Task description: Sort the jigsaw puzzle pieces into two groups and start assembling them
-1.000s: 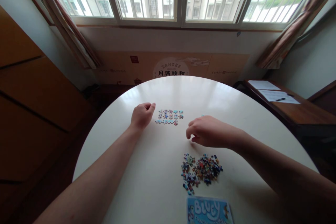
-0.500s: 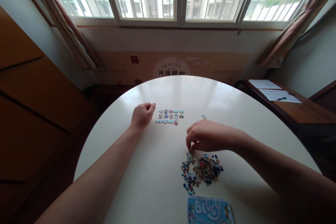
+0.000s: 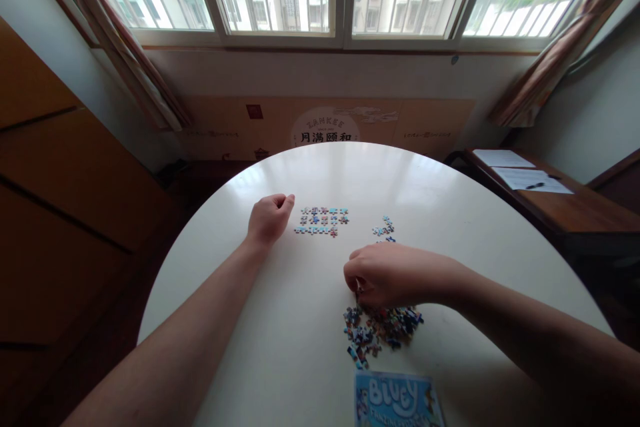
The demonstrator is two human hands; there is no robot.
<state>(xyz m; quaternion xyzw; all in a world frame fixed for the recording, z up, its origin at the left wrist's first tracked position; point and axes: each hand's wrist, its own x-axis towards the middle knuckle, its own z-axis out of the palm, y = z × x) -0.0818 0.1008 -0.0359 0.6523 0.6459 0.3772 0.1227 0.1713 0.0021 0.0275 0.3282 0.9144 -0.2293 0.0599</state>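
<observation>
And I've got my left hand [image 3: 270, 219] balled in a fist, right hand [image 3: 387, 273] palm-down, fingers [image 3: 351, 273] curled under!

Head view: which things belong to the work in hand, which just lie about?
Likely belonging:
multicoloured jigsaw heap
three rows of jigsaw pieces
loose bluish pieces
blue rectangular BLUEY-printed item
round white table

Lying about:
white paper sheets
slim dark pen

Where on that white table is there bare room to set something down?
Bare patches on the white table: beyond the rows of puzzle pieces to the far edge; right of the small cluster, beyond the right forearm; and between the left forearm and the loose pile. It's crowded around the right hand, pile and blue package.
</observation>
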